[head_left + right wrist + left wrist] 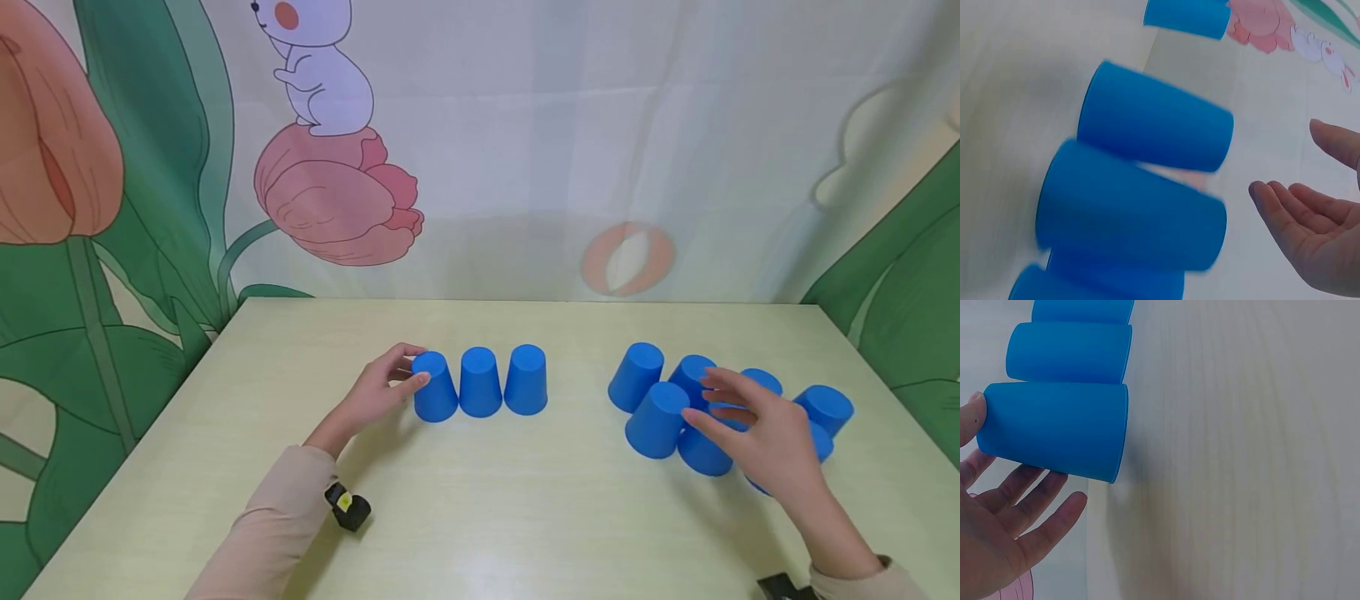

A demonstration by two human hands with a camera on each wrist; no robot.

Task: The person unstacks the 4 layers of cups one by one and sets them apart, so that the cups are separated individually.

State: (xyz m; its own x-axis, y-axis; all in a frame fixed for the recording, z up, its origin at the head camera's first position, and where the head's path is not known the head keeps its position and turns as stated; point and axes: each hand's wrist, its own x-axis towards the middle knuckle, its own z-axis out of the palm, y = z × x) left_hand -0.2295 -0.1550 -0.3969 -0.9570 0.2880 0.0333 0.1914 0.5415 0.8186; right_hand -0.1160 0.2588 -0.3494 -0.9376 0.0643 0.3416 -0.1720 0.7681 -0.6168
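Three blue cups stand upside down in a row left of the table's middle. My left hand (378, 385) holds the leftmost blue cup (437, 390) by its upper part, thumb on the near side and fingers toward the back. In the left wrist view the thumb meets the cup (1054, 431) near its closed end, and fingertips rest along its side. To the right stand several more upturned blue cups, clustered together. Above them hovers my right hand (776, 437), fingers spread and nothing between them, beside the front-left cup (657, 421). It partly hides the cups behind it.
The middle cup (480, 383) and right cup (527, 381) of the row stand close beside the held one. Another cup (827, 408) marks the cluster's right side. Behind the pale table (480, 517) hangs a printed curtain (495, 183).
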